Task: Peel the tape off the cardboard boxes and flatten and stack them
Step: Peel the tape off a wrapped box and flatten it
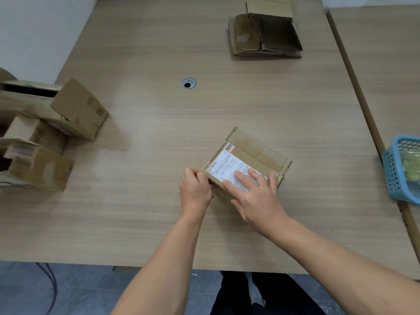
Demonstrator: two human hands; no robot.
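Item: sealed cardboard box [256, 153], standing on the surface [159, 133] near its front edge, straight before the person, turned so one corner points left.

Left hand [196, 188]: grip clenched at that left corner. Thumb and fingers pinch what appears to be a loose end of clear tape [206, 172], though the tape itself is hard to make out.

Right hand [256, 196]: grip released, fingers straight and pressing flat on the box top, over the near part of the label [228, 165].

Key relation: the box lies right of and beyond the pinching hand, so the pull likely goes leftward, away from the holding hand.

Writing: white shipping label with barcodes, reading about "507-N705 A68"; the smaller print is illegible.

Also present: flattened boxes [263, 37] stacked far right; unflattened boxes [75, 110] heaped at left; blue basket [393, 178] at right.
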